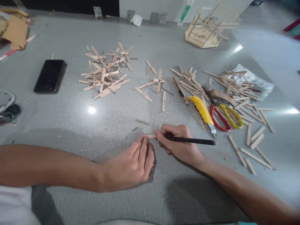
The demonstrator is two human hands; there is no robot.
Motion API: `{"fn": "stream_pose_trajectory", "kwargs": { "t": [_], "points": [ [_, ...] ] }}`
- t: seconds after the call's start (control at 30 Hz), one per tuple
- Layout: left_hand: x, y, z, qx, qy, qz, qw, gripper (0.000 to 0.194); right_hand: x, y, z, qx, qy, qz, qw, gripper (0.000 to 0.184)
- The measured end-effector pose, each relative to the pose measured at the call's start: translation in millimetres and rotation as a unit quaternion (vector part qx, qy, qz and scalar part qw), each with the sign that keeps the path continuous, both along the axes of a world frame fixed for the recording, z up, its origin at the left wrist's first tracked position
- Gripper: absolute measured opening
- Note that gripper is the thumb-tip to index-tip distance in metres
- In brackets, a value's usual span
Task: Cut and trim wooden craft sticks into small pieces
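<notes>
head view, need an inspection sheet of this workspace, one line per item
surface: grey tabletop, glare spots, small wood scraps
job's things: short wooden stick between the hands; black pen, its tip hidden
clutter: heap of joined sticks; loose sticks; scissors with red and yellow handles; yellow-handled cutter; dark phone
hands: left hand holds the short wooden stick; right hand grips the black pen
cables: white cable at the left edge
surroundings: wooden stick frame and metal brackets along the far side
</notes>
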State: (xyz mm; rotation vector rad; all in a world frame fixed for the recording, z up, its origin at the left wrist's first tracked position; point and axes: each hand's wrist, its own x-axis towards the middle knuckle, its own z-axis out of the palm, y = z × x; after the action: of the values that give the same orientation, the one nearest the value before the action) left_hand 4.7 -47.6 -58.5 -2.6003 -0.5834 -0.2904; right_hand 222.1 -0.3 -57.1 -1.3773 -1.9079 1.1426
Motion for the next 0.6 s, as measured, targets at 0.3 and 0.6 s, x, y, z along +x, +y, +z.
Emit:
{"fn": "stream_pose_trajectory", "kwargs": {
  "t": [0.3,0.6],
  "points": [
    [1.4,1.3,-1.4,-0.002,-0.005,0.003,1.0,0.045,-0.5,1.4,1.3,0.031,-0.013,0.013,0.999,0.045],
    [-0.2,0.6,0.9,-0.002,0.0,0.003,1.0,0.044,3.3,1.1,-3.9,-0.023,0.018,-0.005,1.0,0.04]
  ]
}}
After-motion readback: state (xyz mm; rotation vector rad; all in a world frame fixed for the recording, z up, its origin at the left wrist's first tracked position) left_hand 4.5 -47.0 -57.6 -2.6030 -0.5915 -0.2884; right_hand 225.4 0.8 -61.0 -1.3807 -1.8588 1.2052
